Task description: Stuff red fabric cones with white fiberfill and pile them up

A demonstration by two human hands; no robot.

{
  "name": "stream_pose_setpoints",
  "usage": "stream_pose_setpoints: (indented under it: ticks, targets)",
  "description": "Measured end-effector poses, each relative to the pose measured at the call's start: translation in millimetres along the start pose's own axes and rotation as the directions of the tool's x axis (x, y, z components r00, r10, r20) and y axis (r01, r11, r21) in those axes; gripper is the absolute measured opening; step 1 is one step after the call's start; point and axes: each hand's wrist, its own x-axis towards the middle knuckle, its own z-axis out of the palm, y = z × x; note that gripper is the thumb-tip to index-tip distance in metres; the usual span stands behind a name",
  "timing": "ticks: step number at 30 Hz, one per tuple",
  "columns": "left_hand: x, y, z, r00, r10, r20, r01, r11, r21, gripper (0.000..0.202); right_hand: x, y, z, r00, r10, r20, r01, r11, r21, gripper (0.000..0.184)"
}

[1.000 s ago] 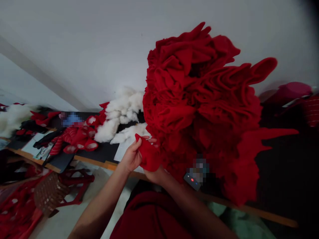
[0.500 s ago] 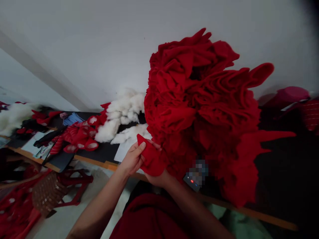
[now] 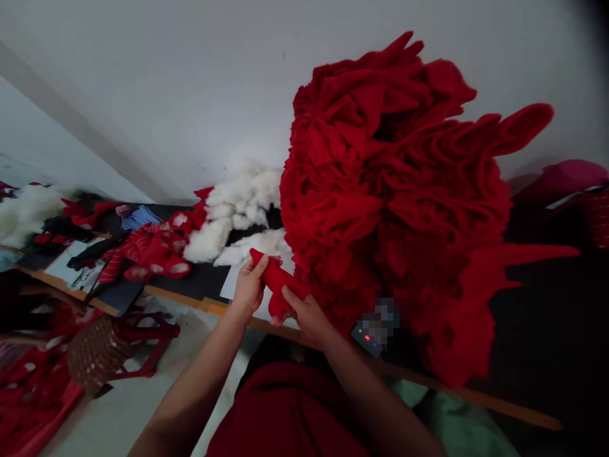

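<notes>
Both my hands hold one red fabric piece (image 3: 278,282) with a pointed tip, over the table's front edge. My left hand (image 3: 250,282) pinches it near the tip, thumb on top. On the lower right part, my right hand (image 3: 307,311) grips it with the thumb pressed on the cloth and the fingers underneath. Just beyond and to the right rises a tall heap of similar red fabric pieces (image 3: 347,209). White stuffing (image 3: 242,203) lies behind my left hand, with a white sheet (image 3: 231,282) partly under it.
A phone (image 3: 366,339) with a lit screen rests at the heap's foot. Red pieces with white openings (image 3: 162,257) lie left on the black table (image 3: 204,276). A red stool (image 3: 147,343) stands on the floor at left. Another person's arm (image 3: 52,295) shows at far left.
My right hand has shifted from beneath the cloth to its right side, thumb now on top. The fabric piece has turned and bunched narrower between my hands. The view has shifted slightly.
</notes>
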Motion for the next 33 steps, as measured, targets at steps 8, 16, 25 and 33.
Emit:
stream_pose_setpoints:
  ticks: [8, 16, 25, 33]
  targets:
    - [6, -8, -15.9, 0.982, -0.183, -0.04, 0.175, 0.972, -0.156, 0.027, 1, 17, 4, 0.957, -0.219, -0.189, 0.159, 0.944, -0.291, 0.036]
    - [-9, -31, -40.0, 0.917, -0.387, 0.097, 0.397, 0.859, -0.324, 0.033, 21, 49, 11, 0.992, -0.053, -0.115, 0.066, 0.992, 0.107, 0.046]
    - [32, -41, -87.9, 0.909, -0.39, -0.147, 0.349, 0.904, -0.247, 0.023, 47, 66, 10, 0.952, -0.096, -0.292, 0.069, 0.993, -0.1, 0.029]
    - [52, -71, -143.5, 0.842, -0.33, -0.427, 0.46, 0.853, 0.246, 0.041, 110, 77, -18, 0.864, -0.476, -0.165, 0.083, 0.456, -0.886, 0.052]
